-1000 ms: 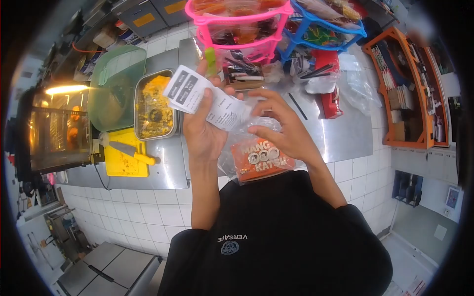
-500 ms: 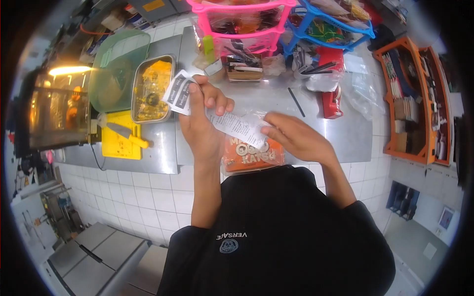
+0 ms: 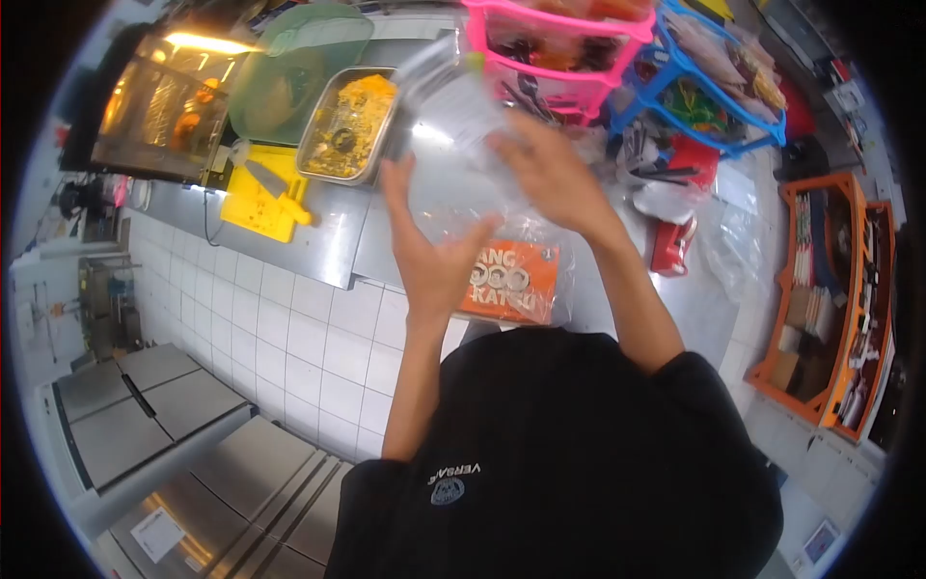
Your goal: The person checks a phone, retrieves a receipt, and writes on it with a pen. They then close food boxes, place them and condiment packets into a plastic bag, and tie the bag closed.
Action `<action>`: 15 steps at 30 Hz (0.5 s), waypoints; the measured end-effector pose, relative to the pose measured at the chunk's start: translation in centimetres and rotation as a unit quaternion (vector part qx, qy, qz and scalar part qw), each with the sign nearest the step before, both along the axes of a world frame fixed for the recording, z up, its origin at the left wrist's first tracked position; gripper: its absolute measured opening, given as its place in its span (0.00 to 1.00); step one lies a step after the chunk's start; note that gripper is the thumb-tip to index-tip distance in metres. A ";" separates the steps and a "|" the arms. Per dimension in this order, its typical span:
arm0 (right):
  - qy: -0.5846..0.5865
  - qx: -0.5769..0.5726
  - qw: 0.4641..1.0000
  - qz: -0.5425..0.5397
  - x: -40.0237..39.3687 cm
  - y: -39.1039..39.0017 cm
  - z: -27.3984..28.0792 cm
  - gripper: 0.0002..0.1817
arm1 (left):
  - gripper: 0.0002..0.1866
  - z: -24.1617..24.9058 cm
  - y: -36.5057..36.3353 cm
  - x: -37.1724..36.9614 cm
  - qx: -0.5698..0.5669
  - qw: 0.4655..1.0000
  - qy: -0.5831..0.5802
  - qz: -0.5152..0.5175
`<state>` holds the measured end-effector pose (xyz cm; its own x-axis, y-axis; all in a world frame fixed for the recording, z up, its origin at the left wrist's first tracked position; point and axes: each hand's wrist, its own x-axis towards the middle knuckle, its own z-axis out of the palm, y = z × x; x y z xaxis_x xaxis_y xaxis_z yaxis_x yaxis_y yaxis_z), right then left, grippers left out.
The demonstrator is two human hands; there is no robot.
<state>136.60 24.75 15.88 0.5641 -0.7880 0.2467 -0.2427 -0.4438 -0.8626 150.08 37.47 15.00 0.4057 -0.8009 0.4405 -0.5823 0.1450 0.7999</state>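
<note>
A white printed receipt (image 3: 451, 111), blurred by motion, hangs from my right hand (image 3: 552, 174), which pinches it at its lower end. My left hand (image 3: 434, 261) is off the paper, thumb and fingers spread apart, below and left of it. Under and beside my left hand, an orange box (image 3: 511, 280) with white lettering sits in a clear plastic bag (image 3: 567, 280) at the counter's front edge.
On the counter (image 3: 333, 232) stand a metal tray (image 3: 309, 159) of yellow food, a yellow cutting board (image 3: 260, 207) with a knife (image 3: 272, 183), pink (image 3: 569, 53) and blue (image 3: 704, 96) racks, and a red tape dispenser (image 3: 670, 246). An orange shelf (image 3: 801, 318) is at right.
My left hand has let go of the receipt and opened. My right hand has moved up and away with the receipt. The whole view has turned and shifted.
</note>
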 end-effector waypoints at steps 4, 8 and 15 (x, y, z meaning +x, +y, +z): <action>-0.268 0.317 0.899 0.141 2.0 3.8 -2.0 0.12 | 0.21 -4.4 5.9 3.3 0.303 0.951 0.007 0.063; -0.026 0.145 0.956 0.254 2.4 7.1 -10.8 0.11 | 0.08 -1.7 8.3 5.6 0.220 0.957 0.122 0.146; 0.432 0.086 0.855 0.274 -2.0 5.9 -6.0 0.15 | 0.13 5.0 10.0 2.0 0.217 0.937 -0.204 0.182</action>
<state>134.58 30.62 9.91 0.7729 -0.3294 -0.5424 -0.6190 -0.5794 -0.5302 152.09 47.50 19.95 0.5558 -0.7815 0.2834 -0.8001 -0.4104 0.4375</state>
